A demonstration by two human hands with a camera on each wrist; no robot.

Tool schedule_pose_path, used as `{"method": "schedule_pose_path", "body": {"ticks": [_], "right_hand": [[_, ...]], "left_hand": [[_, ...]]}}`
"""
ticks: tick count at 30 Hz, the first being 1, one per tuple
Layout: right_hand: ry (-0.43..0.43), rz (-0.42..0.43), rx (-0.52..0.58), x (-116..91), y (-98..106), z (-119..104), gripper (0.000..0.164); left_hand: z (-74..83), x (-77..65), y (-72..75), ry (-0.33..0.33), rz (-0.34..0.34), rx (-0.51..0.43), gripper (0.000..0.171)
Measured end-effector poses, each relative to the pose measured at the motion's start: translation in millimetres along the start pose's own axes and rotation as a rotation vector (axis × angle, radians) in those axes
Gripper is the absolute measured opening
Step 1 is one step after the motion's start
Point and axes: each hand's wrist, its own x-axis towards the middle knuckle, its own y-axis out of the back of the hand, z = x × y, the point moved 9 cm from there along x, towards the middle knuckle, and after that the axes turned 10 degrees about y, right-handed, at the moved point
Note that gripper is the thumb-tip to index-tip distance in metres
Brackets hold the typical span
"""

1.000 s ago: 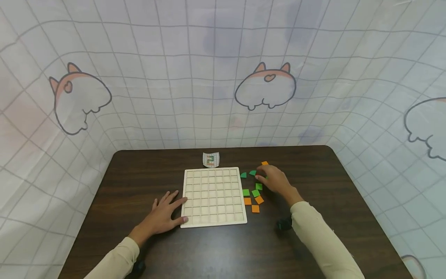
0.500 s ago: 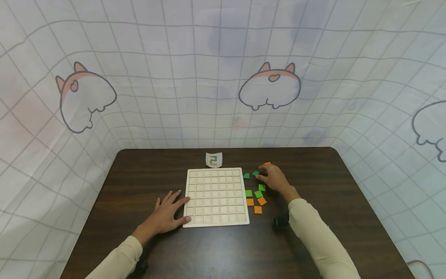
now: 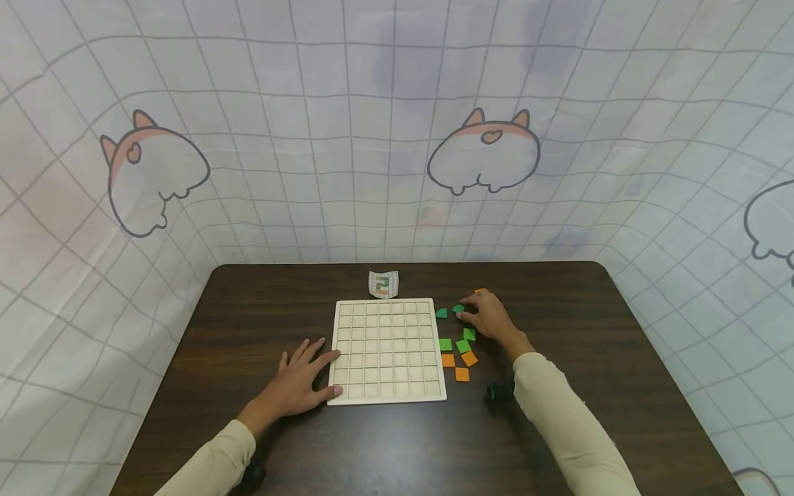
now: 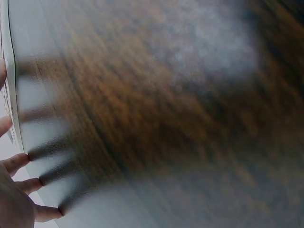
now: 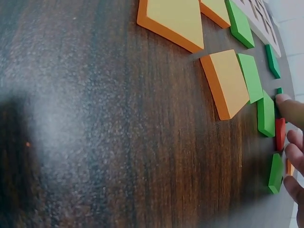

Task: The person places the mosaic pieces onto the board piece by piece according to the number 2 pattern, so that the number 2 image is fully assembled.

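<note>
On the counter (image 3: 279, 293), our left hand (image 3: 296, 388) lies spread, its grip loose, thumb and forefinger on the left edge of the pale gridded board (image 3: 387, 351). Our right hand (image 3: 493, 320) reaches over the pieces right of the board, fingers bent at a dark green piece (image 3: 457, 309); we cannot tell whether its grip pinches it. A red piece (image 5: 280, 134) lies by those fingers. Green squares (image 3: 463, 346) and orange squares (image 3: 462, 374) lie nearer us; a small card (image 3: 383, 284) sits behind the board.

One board (image 3: 387, 351), four orange tiles (image 3: 462, 374)
</note>
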Motion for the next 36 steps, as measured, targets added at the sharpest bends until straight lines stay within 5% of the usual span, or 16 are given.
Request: {"method": "schedule_pose_path", "body": {"ticks": [30, 36], "right_hand": [[-0.029, -0.001, 0.077, 4.5, -5.7, -5.3, 0.018], [-0.002, -0.008, 0.072, 4.6, -5.3, -8.4, 0.026]], "left_hand": [[-1.9, 0.4, -2.0, 0.005, -0.016, 0.003, 0.073], [-1.1, 0.4, -1.2, 0.008, -0.019, -0.004, 0.072]]}}
